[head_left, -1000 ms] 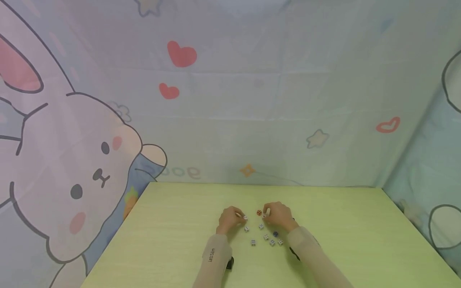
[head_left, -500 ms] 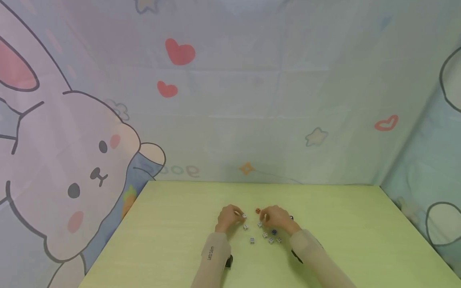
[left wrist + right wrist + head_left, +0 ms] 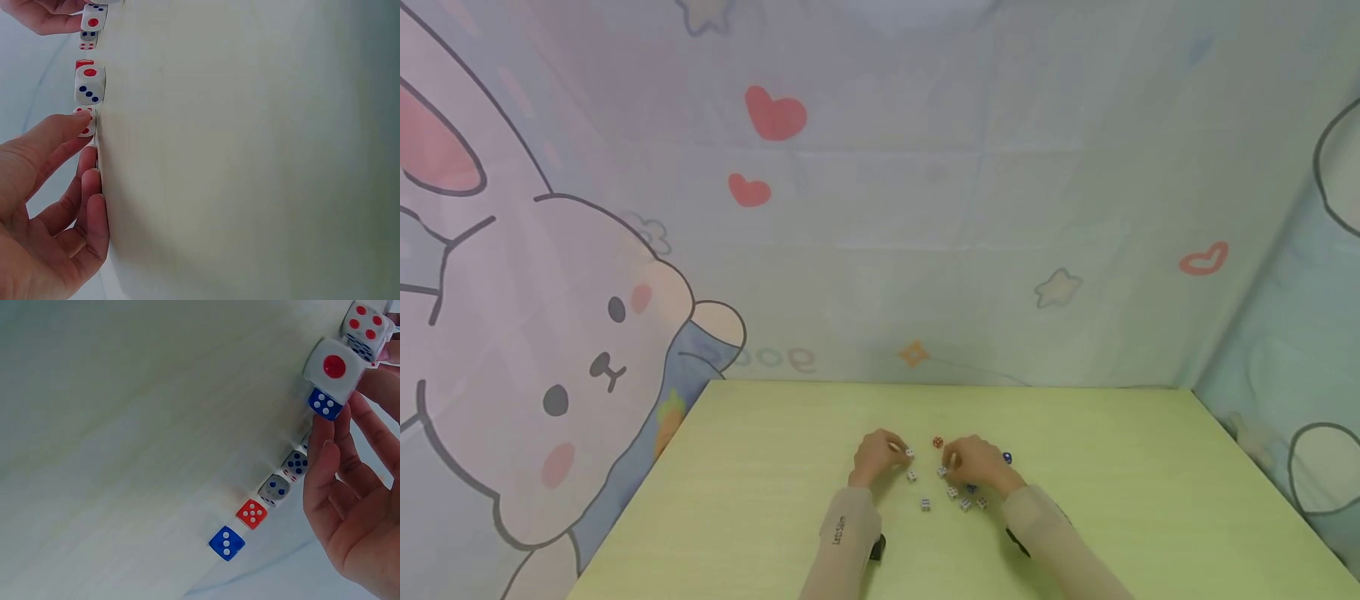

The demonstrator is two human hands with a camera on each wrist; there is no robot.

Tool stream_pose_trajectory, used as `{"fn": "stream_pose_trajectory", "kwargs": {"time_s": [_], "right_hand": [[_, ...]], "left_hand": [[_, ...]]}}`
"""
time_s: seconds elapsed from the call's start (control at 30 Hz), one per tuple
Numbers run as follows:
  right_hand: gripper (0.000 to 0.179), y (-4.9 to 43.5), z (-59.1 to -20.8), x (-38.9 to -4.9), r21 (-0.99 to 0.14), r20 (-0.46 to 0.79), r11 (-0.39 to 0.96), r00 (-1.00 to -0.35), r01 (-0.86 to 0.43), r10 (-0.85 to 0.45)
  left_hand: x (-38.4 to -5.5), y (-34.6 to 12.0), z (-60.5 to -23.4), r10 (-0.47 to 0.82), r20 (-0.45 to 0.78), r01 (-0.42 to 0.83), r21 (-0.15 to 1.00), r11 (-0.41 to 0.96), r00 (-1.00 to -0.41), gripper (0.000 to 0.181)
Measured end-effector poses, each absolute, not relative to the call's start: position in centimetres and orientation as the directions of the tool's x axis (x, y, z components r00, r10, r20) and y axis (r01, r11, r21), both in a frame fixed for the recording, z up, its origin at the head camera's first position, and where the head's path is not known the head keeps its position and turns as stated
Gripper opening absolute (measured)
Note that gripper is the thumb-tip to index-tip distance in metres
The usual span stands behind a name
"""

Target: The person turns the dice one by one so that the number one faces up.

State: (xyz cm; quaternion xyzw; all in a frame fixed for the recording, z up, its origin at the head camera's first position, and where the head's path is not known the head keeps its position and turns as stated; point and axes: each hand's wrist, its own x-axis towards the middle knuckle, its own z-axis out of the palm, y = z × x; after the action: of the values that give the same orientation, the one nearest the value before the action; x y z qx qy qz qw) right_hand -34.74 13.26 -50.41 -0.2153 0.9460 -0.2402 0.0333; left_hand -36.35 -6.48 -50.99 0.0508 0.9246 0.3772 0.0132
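Note:
My left hand [image 3: 877, 456] pinches a white die [image 3: 85, 125] with red pips between thumb and finger, low over the table. Just in front of it sits another white die [image 3: 912, 476]. My right hand [image 3: 976, 461] reaches down with bent fingers, its fingertips right at a white die [image 3: 942, 472]; I cannot tell whether they grip it. A red die [image 3: 937, 442] lies between the two hands, slightly beyond them. In the right wrist view, a row of a blue die [image 3: 227, 542], a red die [image 3: 252, 514] and several white dice [image 3: 275, 489] runs up behind the right fingers.
On the near side of the right hand lie a blue die [image 3: 972, 489] and several white dice [image 3: 966, 504]. One white die [image 3: 925, 504] sits apart, nearer the body. The pale yellow table [image 3: 775, 500] ends at a patterned cloth [image 3: 880, 292].
One second ago my right hand held a white die beside the red one. It has since shifted left and nearer, to another white die. The left hand keeps its place.

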Motion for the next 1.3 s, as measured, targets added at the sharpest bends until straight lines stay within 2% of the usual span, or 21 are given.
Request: {"fn": "stream_pose_trajectory", "kwargs": {"time_s": [0.43, 1.07, 1.3], "right_hand": [[0.011, 13.9, -50.0, -34.5, -0.412, 0.065, 0.818, -0.908, -0.402, -0.413], [0.011, 14.2, -50.3, -34.3, -0.386, 0.093, 0.822, -0.904, -0.418, -0.416], [0.008, 14.4, -50.1, -34.1, -0.411, 0.090, 0.818, -0.911, -0.401, -0.401]], "left_hand": [[-36.3, -6.5, -50.9, 0.096, -0.006, 0.063, 0.713, 0.698, -0.995, 0.015], [-36.1, -6.6, -50.7, 0.111, 0.005, 0.081, 0.724, 0.685, -0.994, 0.015], [-36.2, -6.5, -50.9, 0.101, 0.001, 0.071, 0.723, 0.688, -0.995, 0.013]]}}
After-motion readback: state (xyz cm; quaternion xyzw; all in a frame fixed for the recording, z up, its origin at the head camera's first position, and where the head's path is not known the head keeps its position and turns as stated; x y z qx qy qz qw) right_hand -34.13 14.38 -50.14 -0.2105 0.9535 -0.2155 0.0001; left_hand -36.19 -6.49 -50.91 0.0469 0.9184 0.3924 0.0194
